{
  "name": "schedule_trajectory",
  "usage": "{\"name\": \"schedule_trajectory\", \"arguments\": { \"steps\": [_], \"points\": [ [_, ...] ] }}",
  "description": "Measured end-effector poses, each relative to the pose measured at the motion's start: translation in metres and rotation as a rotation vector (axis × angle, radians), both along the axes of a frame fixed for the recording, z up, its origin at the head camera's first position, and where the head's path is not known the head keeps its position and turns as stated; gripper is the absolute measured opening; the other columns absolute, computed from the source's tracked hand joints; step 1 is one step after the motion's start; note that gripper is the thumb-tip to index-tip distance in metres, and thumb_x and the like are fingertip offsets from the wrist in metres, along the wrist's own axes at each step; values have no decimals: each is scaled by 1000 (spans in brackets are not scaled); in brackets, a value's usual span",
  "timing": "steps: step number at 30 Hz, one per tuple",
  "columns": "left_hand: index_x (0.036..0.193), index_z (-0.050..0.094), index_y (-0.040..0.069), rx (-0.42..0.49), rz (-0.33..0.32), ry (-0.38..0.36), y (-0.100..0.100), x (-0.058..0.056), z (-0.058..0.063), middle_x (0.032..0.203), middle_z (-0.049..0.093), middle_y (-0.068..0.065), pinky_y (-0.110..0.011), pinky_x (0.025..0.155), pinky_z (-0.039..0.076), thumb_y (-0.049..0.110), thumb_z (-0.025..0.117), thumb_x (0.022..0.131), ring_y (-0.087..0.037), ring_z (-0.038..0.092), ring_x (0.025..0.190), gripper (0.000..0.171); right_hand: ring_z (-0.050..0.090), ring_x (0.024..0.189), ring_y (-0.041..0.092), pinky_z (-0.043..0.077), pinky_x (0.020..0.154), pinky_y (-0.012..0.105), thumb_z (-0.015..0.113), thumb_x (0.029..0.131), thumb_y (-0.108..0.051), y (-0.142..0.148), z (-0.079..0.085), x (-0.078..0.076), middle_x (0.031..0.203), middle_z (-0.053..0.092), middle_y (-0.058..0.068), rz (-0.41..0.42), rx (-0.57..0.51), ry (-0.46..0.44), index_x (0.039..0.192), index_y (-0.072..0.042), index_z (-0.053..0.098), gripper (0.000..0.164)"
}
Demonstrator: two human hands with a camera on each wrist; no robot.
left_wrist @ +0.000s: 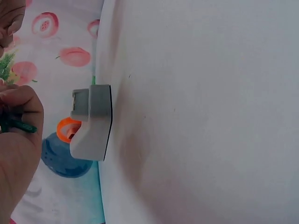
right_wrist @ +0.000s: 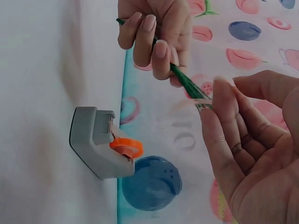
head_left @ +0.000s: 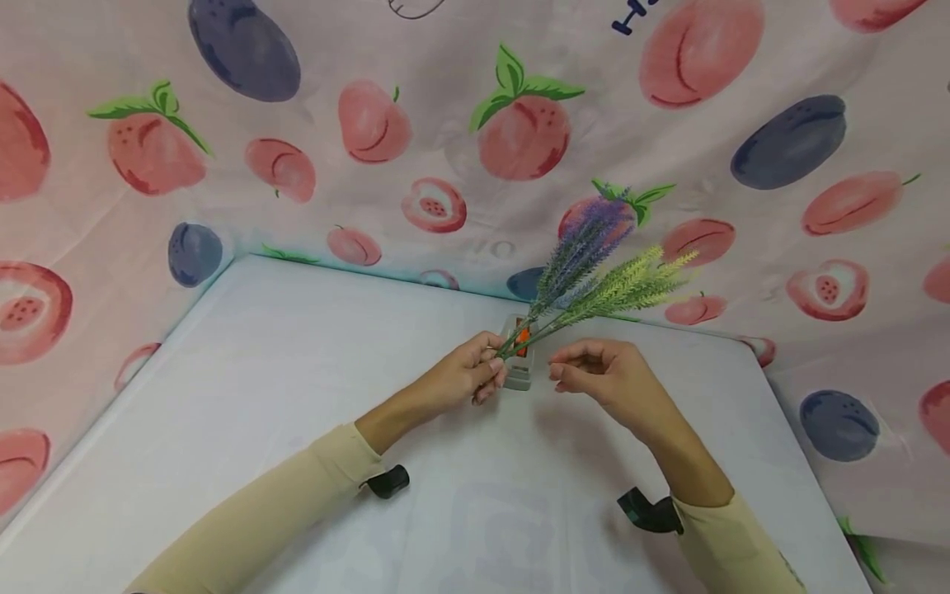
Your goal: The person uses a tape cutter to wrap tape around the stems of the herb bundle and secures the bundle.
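— Fingers of your left hand (head_left: 472, 373) grip the flower stems (right_wrist: 188, 87) above the surface (head_left: 297, 371), near the tape dispenser (right_wrist: 96, 145).
— Those of your right hand (head_left: 610, 378) bend nearby; I can't tell whether they pinch anything.

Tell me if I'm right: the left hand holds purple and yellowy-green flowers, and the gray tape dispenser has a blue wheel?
Not quite: the wheel in the gray tape dispenser is orange, not blue, as the right wrist view shows. The left hand does hold purple and yellowy-green flowers.
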State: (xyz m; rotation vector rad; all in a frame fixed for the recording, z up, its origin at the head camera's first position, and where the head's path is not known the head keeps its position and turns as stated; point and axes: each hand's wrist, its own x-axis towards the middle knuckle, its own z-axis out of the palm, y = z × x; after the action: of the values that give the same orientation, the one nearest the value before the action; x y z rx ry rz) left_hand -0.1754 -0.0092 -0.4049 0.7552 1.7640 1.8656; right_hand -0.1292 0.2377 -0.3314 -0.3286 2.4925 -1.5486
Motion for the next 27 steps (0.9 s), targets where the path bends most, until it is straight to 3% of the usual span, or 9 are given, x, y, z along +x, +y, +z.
{"name": "schedule_trajectory", "arguments": {
  "steps": [3,8,13,16,27],
  "points": [
    [135,37,1,44,-18,-17,1,2,1,88,50,-11,-26,57,36,7,33,111,-16,38,61,25,73,94,24,59,85,30,73,96,-19,-1,-1,-1,108,74,13,5,-2,-17,115,2,71,28],
    [128,36,-2,91,-43,-43,3,6,3,86,47,-8,-28,57,33,10,29,112,-15,34,61,21,70,108,19,58,90,30,70,98,-16,-1,-4,-3,123,70,16,52,-98,-48,124,1,68,31],
    [123,36,-8,104,-54,-94,6,10,6,81,39,-4,-26,55,29,15,28,113,-13,29,59,27,65,121,24,55,96,31,71,98,-21,1,-6,-3,132,67,13,101,-144,-50,128,-6,68,34],
    [124,40,-3,119,-51,-125,6,12,8,80,35,-3,-25,54,27,17,27,113,-13,26,57,26,61,127,25,53,99,30,70,98,-21,2,-9,-4,136,65,11,117,-149,-55,132,-8,66,37],
    [118,44,3,135,-70,-153,7,15,10,76,34,-2,-24,51,24,17,27,113,-11,23,54,22,59,130,20,47,108,35,62,100,-6,4,-21,-8,139,63,8,209,-322,-93,139,5,58,40]
  ]
}}
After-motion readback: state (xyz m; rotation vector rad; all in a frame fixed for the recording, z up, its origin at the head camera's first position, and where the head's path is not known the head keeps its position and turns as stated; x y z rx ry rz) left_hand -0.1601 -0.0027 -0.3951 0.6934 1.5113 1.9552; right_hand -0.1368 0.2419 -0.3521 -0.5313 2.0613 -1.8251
